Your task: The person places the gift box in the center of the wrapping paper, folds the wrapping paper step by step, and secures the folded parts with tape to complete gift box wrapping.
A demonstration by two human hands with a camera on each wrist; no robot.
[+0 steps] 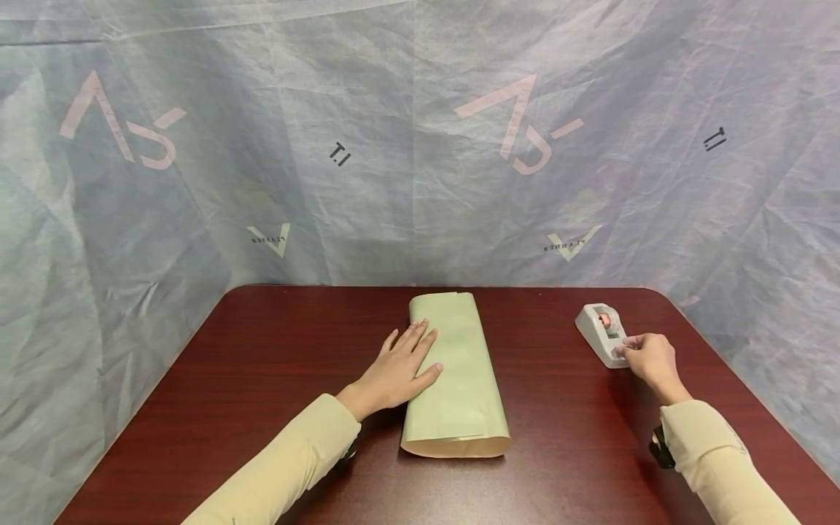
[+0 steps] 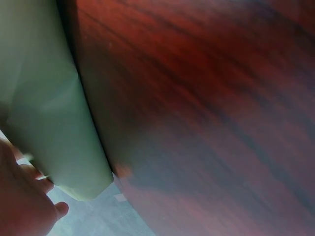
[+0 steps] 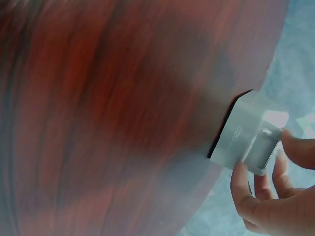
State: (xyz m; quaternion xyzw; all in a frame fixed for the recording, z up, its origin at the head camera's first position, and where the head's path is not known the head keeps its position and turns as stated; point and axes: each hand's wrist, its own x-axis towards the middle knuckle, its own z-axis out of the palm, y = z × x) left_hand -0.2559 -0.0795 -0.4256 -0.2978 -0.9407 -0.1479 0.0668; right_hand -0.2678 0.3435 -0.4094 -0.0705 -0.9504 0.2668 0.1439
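A flattened tube of pale green paper (image 1: 456,379) lies lengthwise on the table, its near end open. My left hand (image 1: 394,370) rests on its left side with fingers spread and straight. In the left wrist view, the paper's edge (image 2: 64,113) runs beside the fingers (image 2: 44,184). On the right stands a grey-white tape dispenser (image 1: 596,337) with a small orange-cored roll inside. My right hand (image 1: 652,359) holds its near end between thumb and fingers. The right wrist view has the thumb (image 3: 298,150) on one side of the dispenser (image 3: 238,132) and fingers on the other.
The dark red wooden table (image 1: 302,328) has rounded far corners. A grey-blue printed cloth (image 1: 413,175) hangs behind it and along both sides. The dispenser stands near the table's right edge.
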